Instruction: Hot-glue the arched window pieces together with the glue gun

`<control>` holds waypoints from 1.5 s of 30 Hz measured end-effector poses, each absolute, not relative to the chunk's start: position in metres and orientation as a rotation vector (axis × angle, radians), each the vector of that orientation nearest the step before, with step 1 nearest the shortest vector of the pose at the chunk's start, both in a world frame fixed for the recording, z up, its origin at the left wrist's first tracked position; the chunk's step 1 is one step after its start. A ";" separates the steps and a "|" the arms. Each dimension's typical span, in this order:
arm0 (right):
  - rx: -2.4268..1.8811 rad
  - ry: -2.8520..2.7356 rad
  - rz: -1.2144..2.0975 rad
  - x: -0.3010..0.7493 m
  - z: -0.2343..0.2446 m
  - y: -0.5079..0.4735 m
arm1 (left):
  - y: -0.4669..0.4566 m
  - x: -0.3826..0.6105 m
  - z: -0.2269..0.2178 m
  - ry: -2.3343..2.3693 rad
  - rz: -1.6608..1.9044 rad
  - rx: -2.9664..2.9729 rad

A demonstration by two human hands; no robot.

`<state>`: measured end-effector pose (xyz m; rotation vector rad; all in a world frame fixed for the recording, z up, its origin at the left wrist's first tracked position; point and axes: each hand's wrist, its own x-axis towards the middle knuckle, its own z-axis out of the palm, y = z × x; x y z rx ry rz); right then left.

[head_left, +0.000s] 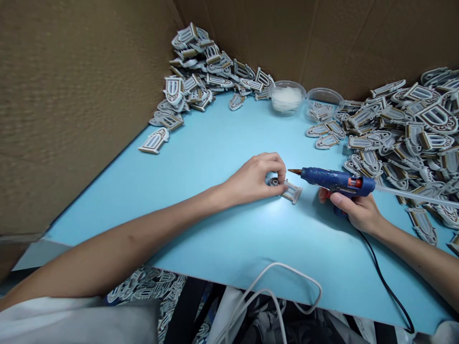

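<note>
My right hand (358, 208) is wrapped round the handle of a blue hot glue gun (326, 179). Its brass nozzle points left, and a long clear glue stick (412, 193) sticks out of its back end. On the blue table, my left hand (256, 177) has its fingers bent down onto a small white and brown arched window piece (293, 192), thumb and fingertips at its rounded end. The piece lies flat, partly covered by the fingers. The nozzle tip is just right of the left fingertips, a little above the piece.
Window pieces are heaped at the back left (201, 71) and at the right (405, 129). A clear tub of whitish contents (287, 99) stands at the back beside another clear tub (324, 101). Cardboard walls (322, 43) enclose the table. A black cord (382, 274) and white cable (276, 265) trail near the front.
</note>
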<state>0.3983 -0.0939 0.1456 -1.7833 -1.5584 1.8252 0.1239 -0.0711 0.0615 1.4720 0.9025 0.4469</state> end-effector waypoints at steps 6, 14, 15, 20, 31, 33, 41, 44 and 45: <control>-1.749 -1.615 1.891 0.398 0.144 -0.093 | -0.071 0.123 0.061 0.887 0.446 1.461; -1.415 -1.888 1.913 0.393 0.146 -0.086 | -0.068 0.121 0.056 0.821 0.436 1.411; -1.396 -1.932 1.918 0.392 0.146 -0.085 | -0.067 0.120 0.055 0.804 0.436 1.383; -1.360 -2.000 1.874 0.387 0.145 -0.080 | -0.061 0.117 0.049 0.748 0.456 1.182; -1.607 -1.724 1.874 0.391 0.145 -0.088 | -0.049 0.101 0.036 0.701 0.415 1.204; -1.680 -1.758 1.836 0.391 0.144 -0.089 | -0.048 0.098 0.038 0.631 0.380 1.343; -1.797 -1.819 1.811 0.388 0.145 -0.089 | -0.050 0.100 0.040 0.584 0.389 1.464; -1.810 -1.800 1.832 0.390 0.144 -0.090 | -0.053 0.103 0.040 0.594 0.406 1.433; -1.806 -1.797 1.839 0.391 0.144 -0.090 | -0.054 0.104 0.041 0.605 0.416 1.423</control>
